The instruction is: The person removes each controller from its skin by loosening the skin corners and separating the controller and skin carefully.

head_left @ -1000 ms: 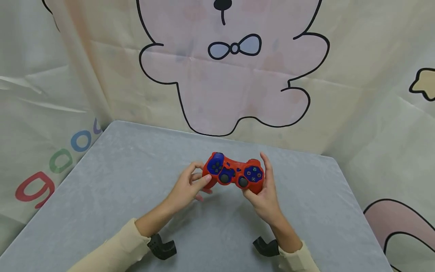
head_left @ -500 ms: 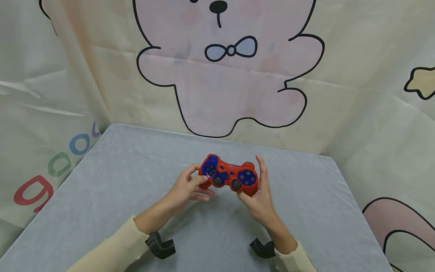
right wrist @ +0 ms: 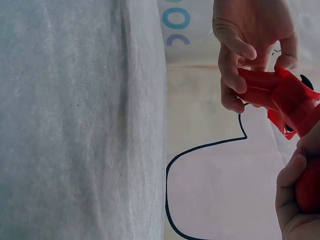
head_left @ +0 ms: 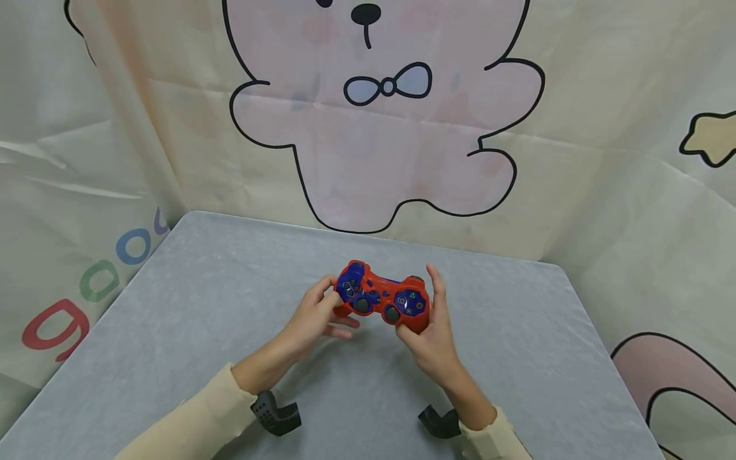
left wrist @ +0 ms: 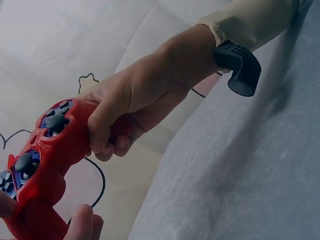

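A red game controller [head_left: 376, 284] with a blue face and dark thumbsticks is held up over the table, tilted with its face toward the head camera. My left hand [head_left: 306, 319] pinches its left grip, thumb at the edge beside the direction pad; the lower fingers stretch out beneath. Around the right grip, my right hand [head_left: 432, 345] holds it, thumb low on the front and index finger pointing up past the top. The left wrist view shows the right hand [left wrist: 145, 90] curled round the controller [left wrist: 50, 170]. In the right wrist view, the left hand's [right wrist: 255, 30] fingers surround the other grip.
A pale grey cloth covers the table [head_left: 190, 306]. Behind it hangs a curtain [head_left: 356, 166] printed with a bear, with more printed cloth at both sides. Black wrist devices [head_left: 276, 415] are worn at both cream sleeves.
Both hands and the controller have shifted slightly left in the head view. The left thumb moved onto the direction pad's lower edge, then back to the controller's left edge.
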A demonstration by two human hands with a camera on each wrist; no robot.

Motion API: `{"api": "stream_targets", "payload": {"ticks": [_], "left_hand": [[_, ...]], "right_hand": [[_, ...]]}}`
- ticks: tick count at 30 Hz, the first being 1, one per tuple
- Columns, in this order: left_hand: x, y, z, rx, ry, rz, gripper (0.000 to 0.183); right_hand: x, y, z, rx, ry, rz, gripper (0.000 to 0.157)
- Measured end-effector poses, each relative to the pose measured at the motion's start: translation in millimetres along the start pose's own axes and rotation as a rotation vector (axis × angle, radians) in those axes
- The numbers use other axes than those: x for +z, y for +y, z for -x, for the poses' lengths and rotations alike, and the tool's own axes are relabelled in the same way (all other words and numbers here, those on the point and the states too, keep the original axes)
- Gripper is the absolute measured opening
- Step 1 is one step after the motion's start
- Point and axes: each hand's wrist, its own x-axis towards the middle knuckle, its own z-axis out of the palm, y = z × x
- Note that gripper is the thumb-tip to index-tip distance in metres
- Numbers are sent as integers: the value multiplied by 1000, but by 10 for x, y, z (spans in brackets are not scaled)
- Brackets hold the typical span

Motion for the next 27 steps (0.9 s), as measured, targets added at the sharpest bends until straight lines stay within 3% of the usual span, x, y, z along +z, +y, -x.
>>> {"api": "stream_targets", "payload": {"ticks": [5,11,14,16,19,23,27], "left_hand": [[22,-1,-12,47,36,-71,23],[8,-10,11,195,126,-290,27],[-38,-3,16,281,134,-302,27],[-80,9,17,305,116,-259,28],[-142,37,3,272,73,-161,32],[-228,104,-34,135,-35,-9,41],[-338,171,-72,51,-143,42,42]], "right_hand": [[5,7,1,-8,3,-8,108],[-3,7,1,-13,28,-10,109],[-5,-6,5,-29,27,-6,109],[-3,-14,7,-41,18,-7,109],[-4,-18,12,-66,5,0,110],[-12,-16,24,-110,-15,11,109],[-21,-13,45,-113,-81,11,111]]}}
